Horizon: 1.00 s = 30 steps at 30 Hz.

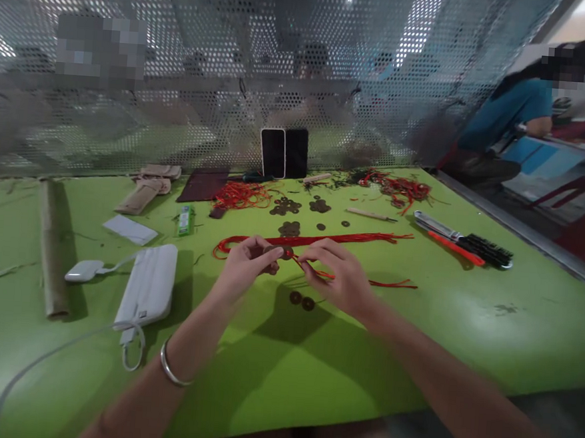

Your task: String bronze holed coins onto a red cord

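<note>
1. Where the green desk [465, 324] begins at the far left, a cardboard tube [52, 249] lies lengthwise, with a white charger [83, 270] just beside it.
2. A white pouch [150, 286] rests near the charger; a cable runs from it toward the near desk edge.
3. The left hand [247, 259], a metal bangle [172, 369] on its wrist, is closed in a pinch on a dark coin [287, 252], held just above the desk at centre.
4. A red cord [316, 238] lies stretched across the desk behind both hands, looping at its left end; whether it is the same cord that passes the coin cannot be determined.
5. The right hand [341, 276] is closed with its fingertips on a red strand beside the coin.
6. Two loose coins [301, 301] lie on the desk just below the hands.
7. Further back, two phones [283, 153] stand upright against the perforated screen [182, 71].
8. To the right, a black comb [488, 250] lies beside a red-handled tool [453, 247].
9. At the far right, a person in a blue shirt [510, 111] sits beyond the desk.
</note>
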Available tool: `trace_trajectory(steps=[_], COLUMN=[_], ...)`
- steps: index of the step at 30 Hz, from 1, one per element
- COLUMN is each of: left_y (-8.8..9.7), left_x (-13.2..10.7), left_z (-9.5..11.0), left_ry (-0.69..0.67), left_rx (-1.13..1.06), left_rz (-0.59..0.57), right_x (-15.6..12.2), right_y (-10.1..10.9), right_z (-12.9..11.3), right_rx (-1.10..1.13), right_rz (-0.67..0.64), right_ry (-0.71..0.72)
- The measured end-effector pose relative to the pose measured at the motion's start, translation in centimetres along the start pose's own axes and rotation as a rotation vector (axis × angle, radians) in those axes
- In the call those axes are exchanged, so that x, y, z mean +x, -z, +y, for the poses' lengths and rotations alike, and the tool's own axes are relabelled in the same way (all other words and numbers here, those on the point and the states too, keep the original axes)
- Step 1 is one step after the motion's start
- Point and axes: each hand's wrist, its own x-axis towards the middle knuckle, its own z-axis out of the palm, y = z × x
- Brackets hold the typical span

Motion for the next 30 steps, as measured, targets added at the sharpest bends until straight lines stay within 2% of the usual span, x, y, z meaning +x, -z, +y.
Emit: trace_trajectory(steps=[7,12,18,23,30], left_y=[-0.6,-1.0,-0.9,-0.9,-1.0], left_x=[-0.7,-1.0,-1.1,-1.2,-1.6], left_z=[0.2,0.3,0.1,0.0,0.0], left_ry=[0.051,0.074,0.062,0.028,0.039], left_rx=[-0.04,-0.027,-0.004,0.034,0.049], left_rz=[-0.018,-0.039,-0.022,-0.023,-0.062], right_x=[-0.1,0.0,0.0,0.3,0.3], right_y=[0.1,0.0,0.5,1.2,1.6], right_z=[0.0,-0.1,-0.3,-0.8,-0.8], right_rx=[0.002,0.038,0.172,0.118,0.056], right_rz=[-0.041,-0.032,-0.164,-0.14,-0.022], right_ry=[-0.154,-0.209,-0.336,-0.263,-0.143])
